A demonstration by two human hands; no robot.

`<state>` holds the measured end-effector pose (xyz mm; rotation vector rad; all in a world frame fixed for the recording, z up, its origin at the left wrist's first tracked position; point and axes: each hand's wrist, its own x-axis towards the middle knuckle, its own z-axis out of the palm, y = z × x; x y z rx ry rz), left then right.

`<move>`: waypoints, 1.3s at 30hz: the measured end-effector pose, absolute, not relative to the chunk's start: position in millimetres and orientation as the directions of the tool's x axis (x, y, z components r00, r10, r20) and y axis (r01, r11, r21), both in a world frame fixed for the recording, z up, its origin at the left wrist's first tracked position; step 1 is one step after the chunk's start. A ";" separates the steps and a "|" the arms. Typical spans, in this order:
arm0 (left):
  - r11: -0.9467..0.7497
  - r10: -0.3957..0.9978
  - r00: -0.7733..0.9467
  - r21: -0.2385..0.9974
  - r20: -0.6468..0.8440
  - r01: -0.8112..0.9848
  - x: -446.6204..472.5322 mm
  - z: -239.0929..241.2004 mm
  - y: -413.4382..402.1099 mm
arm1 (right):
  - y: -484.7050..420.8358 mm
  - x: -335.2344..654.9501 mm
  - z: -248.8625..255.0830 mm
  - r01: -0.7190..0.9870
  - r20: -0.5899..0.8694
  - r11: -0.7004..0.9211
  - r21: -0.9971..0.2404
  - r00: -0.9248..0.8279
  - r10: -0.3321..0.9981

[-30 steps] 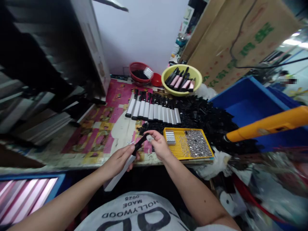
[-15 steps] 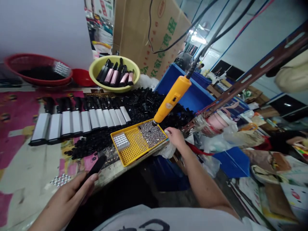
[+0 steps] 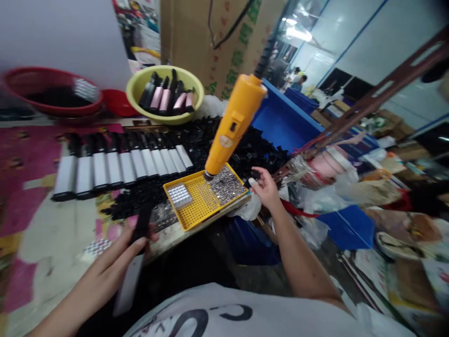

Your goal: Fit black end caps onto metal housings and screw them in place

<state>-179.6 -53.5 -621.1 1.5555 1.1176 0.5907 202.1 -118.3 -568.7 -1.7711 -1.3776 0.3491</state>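
My left hand (image 3: 114,257) grips a silver bar with a black cap (image 3: 135,250) at the table's near edge. A yellow power screwdriver (image 3: 233,124) hangs on a cable, its tip just over the yellow perforated tray (image 3: 196,210). That tray holds a heap of small screws (image 3: 228,185) and a silver block (image 3: 179,195). My right hand (image 3: 265,188) hovers beside the tray's right corner, below and to the right of the screwdriver, not touching it. Its fingers are apart and I see nothing in them.
A row of silver bars with black caps (image 3: 122,166) lies on the table behind a pile of black parts (image 3: 252,150). Farther back stand a yellow bowl (image 3: 135,91) of pink and black pieces and a red basket (image 3: 21,79). A blue bin (image 3: 284,126) and clutter are at the right.
My right hand left the bar and went right, past the tray. The screwdriver swung closer and more upright over the tray. The view turned right; my left hand keeps the bar.
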 end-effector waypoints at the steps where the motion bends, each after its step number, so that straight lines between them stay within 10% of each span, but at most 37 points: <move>1: 0.035 0.861 0.470 0.944 -0.196 0.329 -176.0 -614.4 -56.1 | -123.2 179.8 -570.0 0.573 0.244 0.034 -0.819 0.294 0.924; 7: 0.238 0.583 0.788 0.969 -0.195 0.064 -160.2 -587.0 -66.2 | -107.0 53.1 -576.9 0.388 0.404 0.378 -0.840 -0.015 0.915; 15: -0.100 0.760 0.643 0.961 -0.094 0.259 -171.7 -576.7 -77.9 | -74.8 18.2 -596.4 0.235 0.345 0.370 -0.899 -0.141 0.928; 21: 0.049 0.839 0.521 0.976 -0.154 0.210 -156.4 -573.3 -73.5 | -85.3 23.7 -575.7 0.470 0.397 0.404 -0.785 -0.118 0.910; 25: 0.220 0.809 0.522 0.963 -0.270 0.156 -164.3 -591.5 -56.9 | -88.0 93.6 -519.7 0.765 0.834 0.438 -0.473 0.227 0.503; 28: 0.475 0.698 0.598 0.879 -0.393 0.023 -171.8 -605.6 -45.9 | -73.2 162.8 -491.2 0.824 0.896 0.351 -0.444 0.419 0.149; 33: 0.767 0.526 0.635 0.637 -0.566 -0.068 -163.9 -617.5 -43.9 | -36.3 185.9 -507.4 0.470 0.605 0.402 -0.786 0.446 0.660; 39: 0.834 0.472 0.725 0.521 -0.501 -0.183 -147.5 -625.0 -47.5 | -0.3 109.1 -557.8 0.213 0.582 0.548 -0.809 0.417 0.698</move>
